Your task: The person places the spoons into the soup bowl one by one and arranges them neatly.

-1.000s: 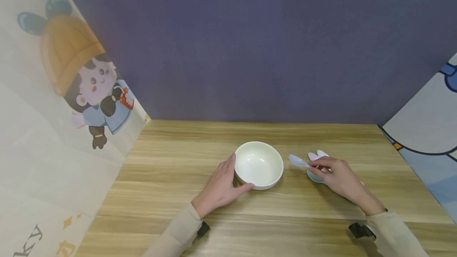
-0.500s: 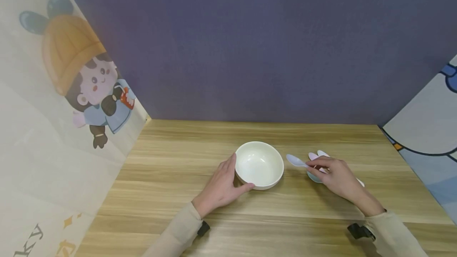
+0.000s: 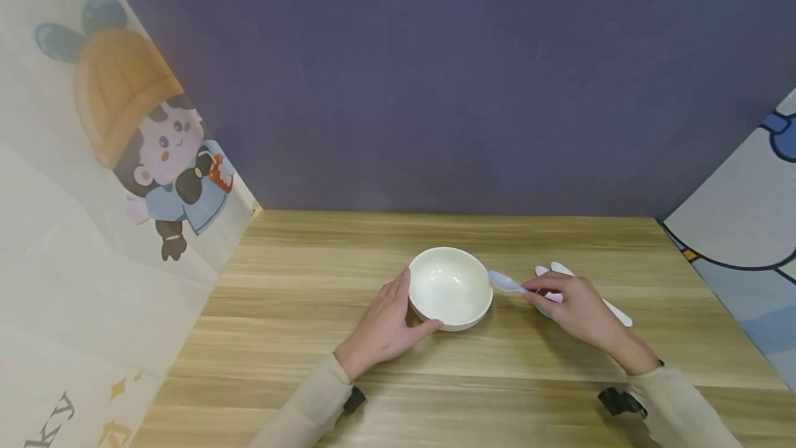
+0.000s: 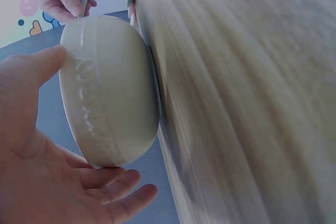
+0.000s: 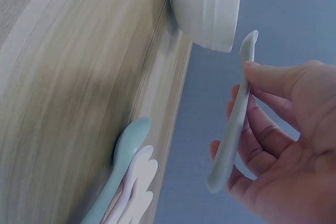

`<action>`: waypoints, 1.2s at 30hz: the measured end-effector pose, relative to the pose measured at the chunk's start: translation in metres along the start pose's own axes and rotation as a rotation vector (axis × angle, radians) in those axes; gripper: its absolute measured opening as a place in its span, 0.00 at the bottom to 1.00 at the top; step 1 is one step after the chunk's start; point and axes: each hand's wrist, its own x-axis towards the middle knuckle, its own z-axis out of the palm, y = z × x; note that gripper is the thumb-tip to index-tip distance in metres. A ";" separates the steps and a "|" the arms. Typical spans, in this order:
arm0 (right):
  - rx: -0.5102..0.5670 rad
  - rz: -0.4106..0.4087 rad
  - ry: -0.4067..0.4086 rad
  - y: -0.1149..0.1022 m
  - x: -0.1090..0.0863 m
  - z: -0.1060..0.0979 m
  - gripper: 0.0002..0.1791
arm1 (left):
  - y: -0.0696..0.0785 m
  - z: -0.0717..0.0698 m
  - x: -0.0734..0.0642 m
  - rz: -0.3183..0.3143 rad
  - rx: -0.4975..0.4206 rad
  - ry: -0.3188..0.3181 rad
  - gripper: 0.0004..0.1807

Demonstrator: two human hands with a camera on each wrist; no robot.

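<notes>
An empty cream bowl (image 3: 450, 290) stands upright on the wooden table. My left hand (image 3: 385, 327) holds its left side, with the thumb at the near rim and the fingers spread along the wall. In my right hand (image 3: 581, 313) a pale lilac spoon (image 3: 505, 281) is pinched between thumb and fingers. The spoon's bowl end points left and overlaps the bowl's right rim in the head view. The right wrist view shows this spoon (image 5: 233, 124) held above the table, beside the bowl (image 5: 207, 9).
Several spoons lie together under and behind my right hand, among them a mint green spoon (image 5: 128, 142) and a white spoon (image 3: 616, 311). A dark blue panel (image 3: 435, 88) rises at the table's back edge. Printed side panels flank the wooden table (image 3: 298, 275).
My right hand has moved a little left with the spoon, bringing its tip from apart to the bowl's right rim. The left hand and bowl have stayed in place.
</notes>
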 end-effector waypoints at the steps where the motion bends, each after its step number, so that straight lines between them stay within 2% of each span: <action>1: 0.000 -0.001 -0.001 -0.001 0.001 0.000 0.08 | 0.000 0.000 0.000 -0.001 0.000 -0.001 0.65; 23: 0.040 -0.034 -0.013 -0.014 0.009 0.007 0.08 | -0.001 0.002 0.000 0.009 0.004 0.007 0.64; 32: 0.078 -0.047 -0.019 -0.022 0.013 0.016 0.08 | -0.001 0.002 -0.001 0.017 0.010 0.011 0.63; 36: 0.062 -0.054 -0.031 -0.027 0.017 0.018 0.08 | -0.002 0.002 0.000 0.014 0.017 0.011 0.64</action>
